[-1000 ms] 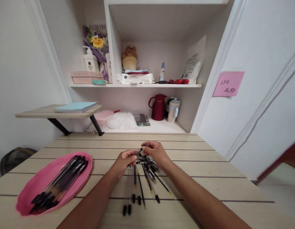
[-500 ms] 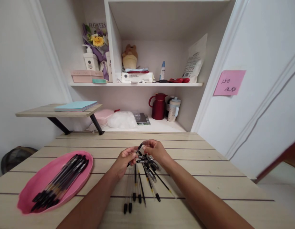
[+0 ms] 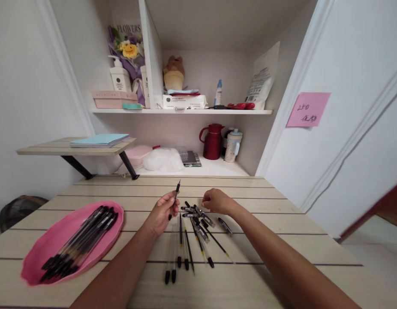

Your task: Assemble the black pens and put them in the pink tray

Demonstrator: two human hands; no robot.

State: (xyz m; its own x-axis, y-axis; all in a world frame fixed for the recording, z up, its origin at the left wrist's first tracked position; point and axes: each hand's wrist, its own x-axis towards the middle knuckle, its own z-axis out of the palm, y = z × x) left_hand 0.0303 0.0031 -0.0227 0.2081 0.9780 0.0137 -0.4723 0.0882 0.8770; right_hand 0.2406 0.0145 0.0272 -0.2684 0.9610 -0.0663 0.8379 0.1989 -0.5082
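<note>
**Left hand holds a pen refill upright over the loose pen parts**

The left hand (image 3: 162,213) has its grip closed on a thin black pen refill (image 3: 174,200), pinched between thumb and fingertips near its lower half. The refill is a slim, dark, straight stick, narrowing to a fine point at the top. Its long axis stands nearly upright, leaning slightly to the right, tip pointing up and away from the person, and its lower end shows below the fingers. It is held above the pale wooden slatted surface (image 3: 282,240), just left of the heap of parts.

The right hand (image 3: 217,201) rests low over the far edge of that heap, fingers curled downward; whether its grip is closed on anything cannot be told.

Between and in front of the hands lies a scatter of clear-barrelled black pens, caps and refills (image 3: 193,231), most with their long axes running towards the person, some fanned out diagonally to the right. One short black piece (image 3: 225,226) lies apart on the right.

To the left, an oval pink plastic tray (image 3: 40,253) holds a bundle of assembled black pens (image 3: 79,242) lying diagonally.
</note>
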